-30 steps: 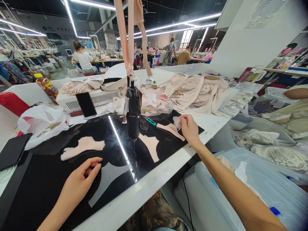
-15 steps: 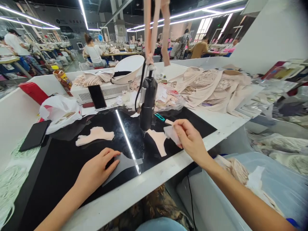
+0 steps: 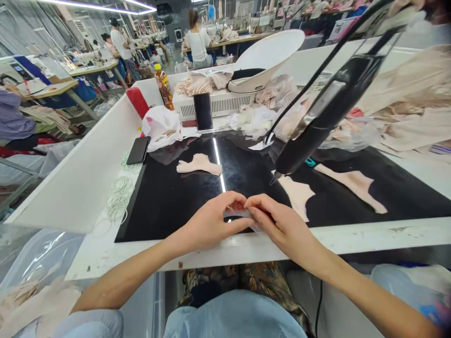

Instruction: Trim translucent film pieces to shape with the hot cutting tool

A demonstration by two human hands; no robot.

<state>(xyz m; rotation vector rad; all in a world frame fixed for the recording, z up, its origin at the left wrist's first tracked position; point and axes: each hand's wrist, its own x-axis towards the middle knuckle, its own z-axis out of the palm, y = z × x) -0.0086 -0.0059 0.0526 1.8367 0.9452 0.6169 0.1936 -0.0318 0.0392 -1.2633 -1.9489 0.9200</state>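
Note:
My left hand point(image 3: 213, 218) and my right hand point(image 3: 287, 230) meet near the table's front edge, fingertips almost touching. Both are pinched on a thin translucent fabric piece point(image 3: 260, 228), mostly hidden by the fingers. Under them lies a black cutting-mat-like sheet point(image 3: 165, 202). To the left rests a pale beige fabric cutout point(image 3: 199, 164). On the right lie a second beige cutout point(image 3: 296, 195) and a longer third one point(image 3: 355, 183). A black cylindrical tool point(image 3: 327, 112) with a cord hangs at a slant above the second cutout.
Teal snips point(image 3: 310, 162) lie behind the tool. Along the left are a phone point(image 3: 138, 150), pale green cord loops point(image 3: 120, 199) and a white plastic bag point(image 3: 162, 126). A second phone point(image 3: 203, 111) leans on a white box point(image 3: 225, 105). Beige garments point(image 3: 419, 122) are heaped right.
My hands have come together at the front edge; my left hand has left the mat. The third beige cutout now lies in full view at right. The view has turned left; the hanging tool appears tilted.

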